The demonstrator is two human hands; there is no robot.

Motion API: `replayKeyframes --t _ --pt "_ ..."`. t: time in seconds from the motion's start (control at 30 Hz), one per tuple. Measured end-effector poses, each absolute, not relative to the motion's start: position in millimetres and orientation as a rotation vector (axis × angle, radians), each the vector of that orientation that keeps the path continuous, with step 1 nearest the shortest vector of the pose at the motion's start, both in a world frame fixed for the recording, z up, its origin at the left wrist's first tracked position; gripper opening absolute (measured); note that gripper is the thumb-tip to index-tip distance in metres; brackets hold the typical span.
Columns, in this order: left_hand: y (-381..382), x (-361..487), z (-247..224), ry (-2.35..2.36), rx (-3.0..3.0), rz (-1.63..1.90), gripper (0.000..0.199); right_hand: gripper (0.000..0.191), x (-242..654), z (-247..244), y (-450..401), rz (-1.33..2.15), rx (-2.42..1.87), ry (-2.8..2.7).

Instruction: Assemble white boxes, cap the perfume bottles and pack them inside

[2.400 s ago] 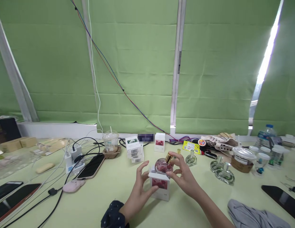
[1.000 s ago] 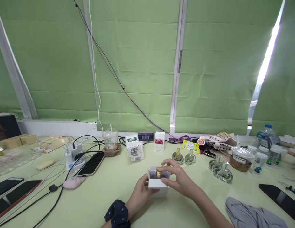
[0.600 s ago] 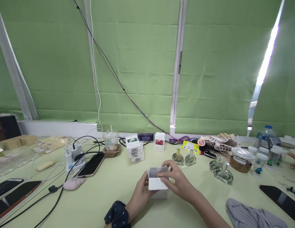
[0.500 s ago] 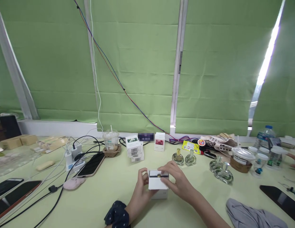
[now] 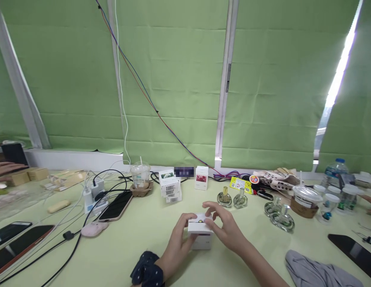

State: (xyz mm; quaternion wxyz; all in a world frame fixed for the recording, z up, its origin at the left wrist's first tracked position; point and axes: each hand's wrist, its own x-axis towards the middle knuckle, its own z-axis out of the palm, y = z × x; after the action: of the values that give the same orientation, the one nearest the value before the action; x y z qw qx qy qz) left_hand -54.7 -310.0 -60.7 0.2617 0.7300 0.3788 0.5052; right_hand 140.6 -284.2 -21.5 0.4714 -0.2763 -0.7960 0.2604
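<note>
A small white perfume box (image 5: 201, 242) stands on the table in front of me, its front flap folded outward at the top. A gold-coloured round cap (image 5: 200, 221) shows in the opening. My left hand (image 5: 180, 240) is wrapped round the box's left side, thumb in front and fingers near the top edge. At the top right, my right hand (image 5: 225, 229) holds the box's upper edge between thumb and bent fingers, with its index finger raised. Beyond the hands stand a perfume bottle with a gold neck (image 5: 224, 198) and a clear perfume bottle (image 5: 240, 199).
Stacked white boxes (image 5: 170, 187) and a white box with a red picture (image 5: 201, 178) stand at the back. More glass bottles (image 5: 282, 219) are at right, near a lidded tub (image 5: 305, 202). Cables, a phone (image 5: 116, 206) and a pink mouse (image 5: 94, 229) lie left. Other people's hands show at both edges.
The box's front flap has tipped, and its top has come closer to closing over the cap. My right index finger has lifted. Another person's hand has appeared at far left.
</note>
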Motion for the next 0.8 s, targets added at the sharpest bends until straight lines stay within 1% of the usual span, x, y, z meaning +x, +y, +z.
replayKeyframes --t 0.07,0.13,0.2,0.3,0.33,0.43,0.67,0.8 --pt "-310 -54 -57 1.062 1.969 1.358 0.025 0.026 144 -19 -283 0.757 -0.635 -1.938" --pt "-310 -53 -53 1.089 1.962 1.353 0.025 0.026 148 -16 -283 0.837 -0.6 -1.956" --pt "-310 -52 -50 1.108 1.959 1.346 0.025 0.027 150 -15 -282 0.84 -0.594 -1.977" --pt "-310 -51 -48 1.141 1.968 1.311 0.024 0.018 146 -18 -278 0.829 -0.632 -1.883" --pt "-310 -52 -48 1.152 1.973 1.302 0.024 0.017 143 -20 -276 0.852 -0.64 -1.821" --pt "-309 -53 -50 1.172 1.992 1.295 0.024 0.025 134 -26 -270 0.959 -0.655 -1.635" --pt "-306 -53 -54 1.192 1.987 1.275 0.031 0.03 128 -30 -264 1.142 -0.82 -1.418" --pt "-307 -51 -54 1.174 1.935 1.282 0.034 0.026 128 -32 -265 1.215 -0.805 -1.375"
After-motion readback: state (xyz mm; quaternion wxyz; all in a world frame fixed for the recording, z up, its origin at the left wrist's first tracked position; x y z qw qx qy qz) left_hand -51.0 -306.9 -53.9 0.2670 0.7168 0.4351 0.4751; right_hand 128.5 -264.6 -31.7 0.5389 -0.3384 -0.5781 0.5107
